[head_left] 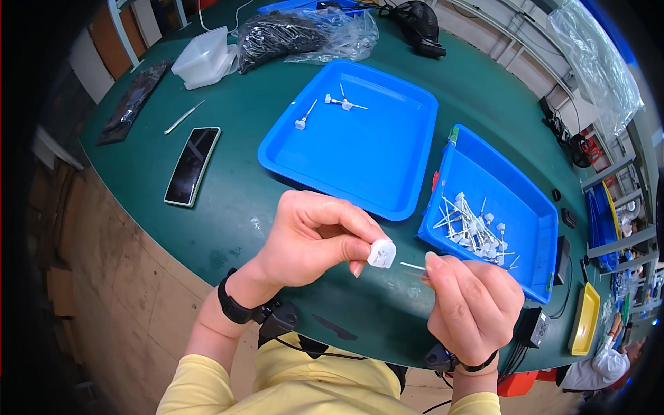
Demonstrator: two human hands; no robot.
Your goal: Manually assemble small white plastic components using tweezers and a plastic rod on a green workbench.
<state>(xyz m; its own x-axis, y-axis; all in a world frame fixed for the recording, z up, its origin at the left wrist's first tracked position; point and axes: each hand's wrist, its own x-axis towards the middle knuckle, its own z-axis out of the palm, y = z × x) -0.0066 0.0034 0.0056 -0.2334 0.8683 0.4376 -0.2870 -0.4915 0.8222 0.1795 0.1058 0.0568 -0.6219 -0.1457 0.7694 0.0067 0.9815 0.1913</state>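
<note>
Left hand (pixel 304 238) pinches a white cap (pixel 382 254), right hand (pixel 476 304) a thin rod (pixel 413 265), above the surface's (pixel 353 304) near edge: likely light, stiff, best held by rim, shaft.

The right hand (pixel 477 304) hides the back end of 1 thin white stick (pixel 413 266) and some of a blue tray's (pixel 532 232) near edge. The left hand (pixel 311 238) covers the back of a white cap (pixel 381 255). The heap (pixel 476 232) is too messy to count. The bottom edge cuts off 2 yellow sleeves (pixel 197 387).
</note>
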